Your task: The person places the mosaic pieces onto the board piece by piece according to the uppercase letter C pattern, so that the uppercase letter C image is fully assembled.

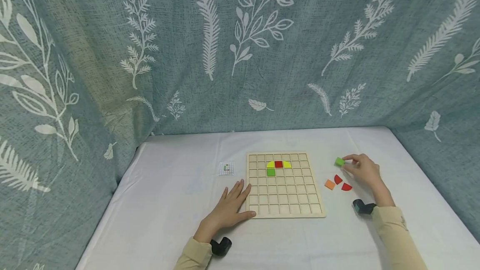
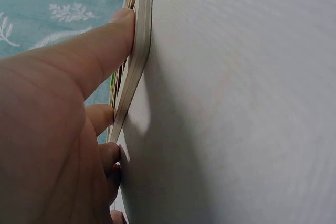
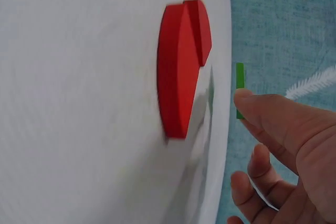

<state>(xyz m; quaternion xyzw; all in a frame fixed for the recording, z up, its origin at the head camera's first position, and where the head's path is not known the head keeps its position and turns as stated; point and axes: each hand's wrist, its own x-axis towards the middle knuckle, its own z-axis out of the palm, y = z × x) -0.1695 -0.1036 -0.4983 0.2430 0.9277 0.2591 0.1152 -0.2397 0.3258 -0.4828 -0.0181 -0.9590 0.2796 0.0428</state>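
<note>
Between thumb and fingertips my right hand (image 1: 363,169) pinches a green square tile (image 1: 339,161), right of the wooden grid board (image 1: 285,216). In the right wrist view that green tile (image 3: 240,72) shows edge-on, raised over the table. My left hand (image 1: 229,208) rests with spread, fairly straight fingers at the board's lower left corner; its thumb lies on the edge. On the grid, a red square tile (image 1: 278,164) sits between two yellow quarter-round tiles (image 1: 270,164), with another green square tile (image 1: 271,172) below the left one.
Near my right hand lie two red quarter-round tiles (image 1: 346,186) and an orange square tile (image 1: 329,184). A small pattern card (image 1: 226,168) is left of the board. A patterned curtain (image 1: 225,53) hangs behind the white-covered table (image 1: 168,170).
</note>
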